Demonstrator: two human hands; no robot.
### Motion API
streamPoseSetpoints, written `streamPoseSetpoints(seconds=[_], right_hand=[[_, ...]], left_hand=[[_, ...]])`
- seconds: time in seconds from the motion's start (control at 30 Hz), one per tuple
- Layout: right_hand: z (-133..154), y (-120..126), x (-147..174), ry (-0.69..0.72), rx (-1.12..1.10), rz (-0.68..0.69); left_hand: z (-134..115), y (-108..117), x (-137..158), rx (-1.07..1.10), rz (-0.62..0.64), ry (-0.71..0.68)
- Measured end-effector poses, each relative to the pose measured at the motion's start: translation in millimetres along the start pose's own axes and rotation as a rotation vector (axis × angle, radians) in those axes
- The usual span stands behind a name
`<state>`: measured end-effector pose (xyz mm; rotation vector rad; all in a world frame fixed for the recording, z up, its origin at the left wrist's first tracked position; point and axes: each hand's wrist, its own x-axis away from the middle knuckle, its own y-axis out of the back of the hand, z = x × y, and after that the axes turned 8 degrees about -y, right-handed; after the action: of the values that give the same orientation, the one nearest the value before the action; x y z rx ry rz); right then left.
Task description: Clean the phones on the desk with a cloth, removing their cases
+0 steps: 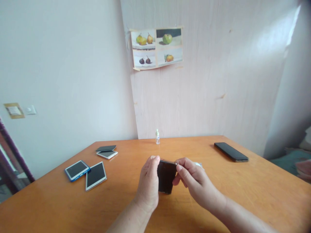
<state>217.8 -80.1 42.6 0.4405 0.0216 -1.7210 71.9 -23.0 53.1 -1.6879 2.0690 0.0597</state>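
Observation:
A black smartphone (pixel 166 178) is held upright above the near middle of the table, its dark screen towards me. Wrapped round its left edge is my left hand (pixel 149 183), thumb along the front side. My right hand (pixel 194 179) pinches the phone's upper right corner between thumb and fingers. Part of a small white item (pixel 199 165) shows behind my right hand; I cannot make out what it is.
On the orange-brown table (pixel 126 210), a blue-edged tablet (pixel 77 170) touches a white tablet (pixel 96 175) at left. Behind them a dark phone (pixel 106 148) rests partly on a white phone (pixel 107 154). A spray bottle (pixel 157 138) stands at the back, a black phone (pixel 230 151) at right.

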Motion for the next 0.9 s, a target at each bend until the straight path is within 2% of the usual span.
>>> streamPoseSetpoints(seconds=[0.23,0.53,0.7,0.8,0.9], right_hand=[[10,6,2,0.148,0.231,0.009],[16,11,2,0.131,0.292,0.049],[20,12,2,0.032,0.201,0.090],[21,9,1,-0.013,0.192,0.072],[16,4,-2,0.004,0.162,0.006]], left_hand=[[-1,1,1,0.002,0.009,0.006],[3,4,0,-0.052,0.036,-0.029],[3,5,0,-0.063,0.051,-0.031],[3,5,-1,-0.059,0.058,-0.025],[4,6,-2,-0.038,0.092,-0.022]])
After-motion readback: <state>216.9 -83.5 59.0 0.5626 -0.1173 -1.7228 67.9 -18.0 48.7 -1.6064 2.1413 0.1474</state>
